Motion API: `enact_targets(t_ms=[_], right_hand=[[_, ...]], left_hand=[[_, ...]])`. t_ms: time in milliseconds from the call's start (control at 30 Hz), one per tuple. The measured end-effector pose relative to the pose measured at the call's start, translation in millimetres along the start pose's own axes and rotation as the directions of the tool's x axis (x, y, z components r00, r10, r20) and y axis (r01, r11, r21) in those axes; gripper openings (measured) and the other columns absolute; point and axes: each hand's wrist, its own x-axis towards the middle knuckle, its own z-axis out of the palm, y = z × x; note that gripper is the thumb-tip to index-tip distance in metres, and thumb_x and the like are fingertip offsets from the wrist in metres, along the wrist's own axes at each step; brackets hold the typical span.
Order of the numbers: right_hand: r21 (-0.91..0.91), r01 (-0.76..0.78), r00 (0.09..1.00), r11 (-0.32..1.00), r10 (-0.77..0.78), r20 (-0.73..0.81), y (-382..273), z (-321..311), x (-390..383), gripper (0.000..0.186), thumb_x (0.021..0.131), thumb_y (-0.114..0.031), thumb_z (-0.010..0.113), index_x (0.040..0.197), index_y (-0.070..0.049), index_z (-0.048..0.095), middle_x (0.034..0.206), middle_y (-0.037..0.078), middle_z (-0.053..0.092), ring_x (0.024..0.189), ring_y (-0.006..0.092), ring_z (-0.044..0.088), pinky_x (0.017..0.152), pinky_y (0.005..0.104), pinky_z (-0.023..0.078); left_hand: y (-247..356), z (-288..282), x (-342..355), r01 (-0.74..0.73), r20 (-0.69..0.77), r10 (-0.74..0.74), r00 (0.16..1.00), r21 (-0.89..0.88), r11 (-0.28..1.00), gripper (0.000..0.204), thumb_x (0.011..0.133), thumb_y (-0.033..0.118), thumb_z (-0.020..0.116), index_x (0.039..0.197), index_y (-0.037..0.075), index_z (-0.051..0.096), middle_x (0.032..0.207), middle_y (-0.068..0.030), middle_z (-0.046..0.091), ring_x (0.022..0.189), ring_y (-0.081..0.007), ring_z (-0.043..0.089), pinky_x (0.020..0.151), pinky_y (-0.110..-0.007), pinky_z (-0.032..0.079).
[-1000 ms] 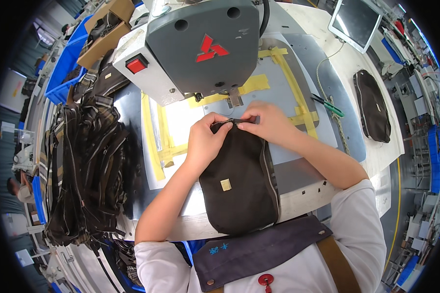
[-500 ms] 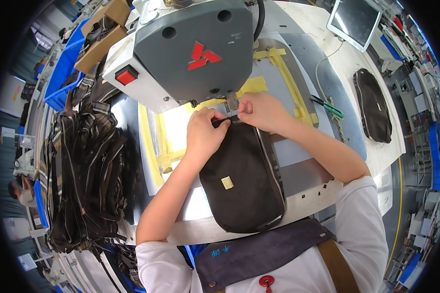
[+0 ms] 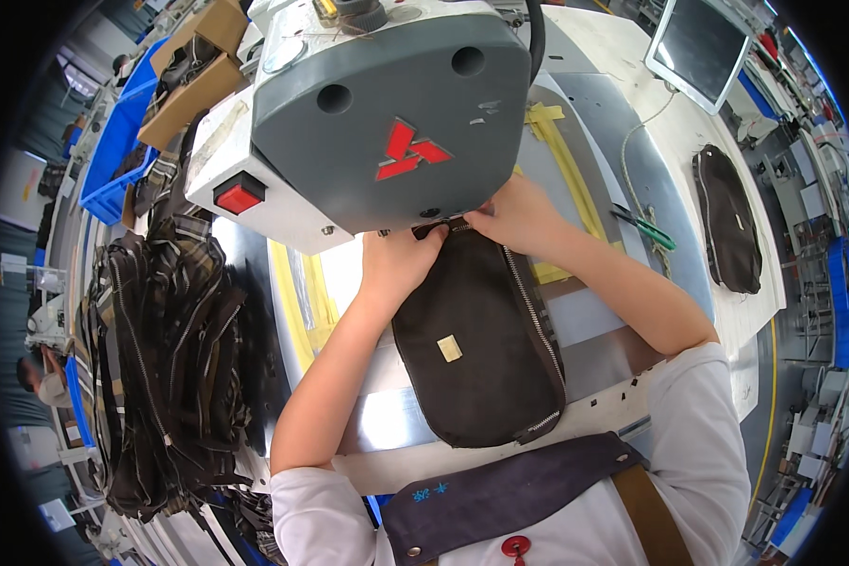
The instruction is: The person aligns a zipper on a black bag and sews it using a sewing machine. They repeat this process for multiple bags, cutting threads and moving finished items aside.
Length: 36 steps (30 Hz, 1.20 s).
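Note:
Both hands are at the top edge of a dark brown fabric pouch (image 3: 462, 321), just under the grey head of a sewing machine (image 3: 387, 104). My left hand (image 3: 401, 255) grips the upper left with its thumb pressed on the fabric. My right hand (image 3: 511, 219) pinches the upper right by the zipper end, its upper fingers partly hidden by the machine. The pouch lies on the metal work plate (image 3: 368, 422), with a small pale square patch (image 3: 448, 347) on it and a zipper down its right side. Yellow tape (image 3: 571, 160) marks a template beside it.
A heap of dark plaid-lined pouches (image 3: 160, 368) lies left, near blue bins (image 3: 104, 193) and a cardboard box (image 3: 198, 47). At right are green-handled scissors (image 3: 651, 229), another pouch (image 3: 726, 217) and a tablet (image 3: 698, 47). A person (image 3: 47, 382) works at far left.
My hands and the pouch's top edge have moved forward, further under the machine head, which now partly hides my right hand's fingers. The view has also shifted, the machine head appearing larger and lower.

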Motion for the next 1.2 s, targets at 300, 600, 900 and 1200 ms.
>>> enact_targets(t_ms=[300, 600, 900, 1200], right_hand=[[-0.359, 0.541, 0.804, 0.76, -0.593, -0.043, 17.1, 13.3, -22.4, 0.022, 0.077, -0.005, 0.064, 0.099, -0.004, 0.067, 0.101, 0.004, 0.063, 0.089, 0.0211, 0.064, 0.074, 0.033, 0.054], [-0.361, 0.483, 0.827, 0.798, -0.551, -0.11, 22.3, 21.4, -28.8, 0.021, 0.08, -0.007, 0.061, 0.1, -0.003, 0.067, 0.111, 0.006, 0.065, 0.094, 0.0218, 0.064, 0.077, 0.0338, 0.054], [-0.501, 0.539, 0.781, 0.677, -0.624, -0.002, 19.0, 22.6, -27.1, 0.029, 0.079, -0.007, 0.057, 0.107, -0.002, 0.064, 0.111, 0.008, 0.063, 0.095, 0.0234, 0.063, 0.079, 0.0344, 0.053], [-0.52, 0.537, 0.79, 0.665, -0.613, 0.032, 9.8, 18.5, -28.7, 0.03, 0.079, -0.008, 0.057, 0.107, -0.005, 0.065, 0.104, 0.005, 0.061, 0.096, 0.0198, 0.062, 0.081, 0.0321, 0.051]], left_hand=[[2.2, 1.9, -2.2, -0.105, -0.094, 0.101, 0.99, -0.038, 0.994, 0.023, 0.073, 0.011, 0.072, 0.093, 0.0, 0.067, 0.087, -0.0153, 0.067, 0.081, -0.0335, 0.063, 0.072, -0.041, 0.049], [0.9, 3.8, -1.7, -0.057, -0.051, 0.057, 0.997, 0.009, 0.998, 0.026, 0.077, 0.014, 0.072, 0.099, 0.002, 0.067, 0.095, -0.0129, 0.069, 0.089, -0.0284, 0.067, 0.08, -0.036, 0.051], [-4.9, 8.1, -1.7, -0.08, -0.087, 0.083, 0.993, 0.039, 0.996, 0.022, 0.079, 0.014, 0.072, 0.096, 0.002, 0.068, 0.09, -0.0122, 0.07, 0.085, -0.0272, 0.067, 0.077, -0.035, 0.051], [-7.2, 9.0, 1.7, -0.149, -0.152, 0.142, 0.978, -0.033, 0.988, 0.018, 0.077, 0.011, 0.073, 0.09, -0.001, 0.067, 0.08, -0.0139, 0.066, 0.073, -0.0323, 0.062, 0.064, -0.039, 0.048]])
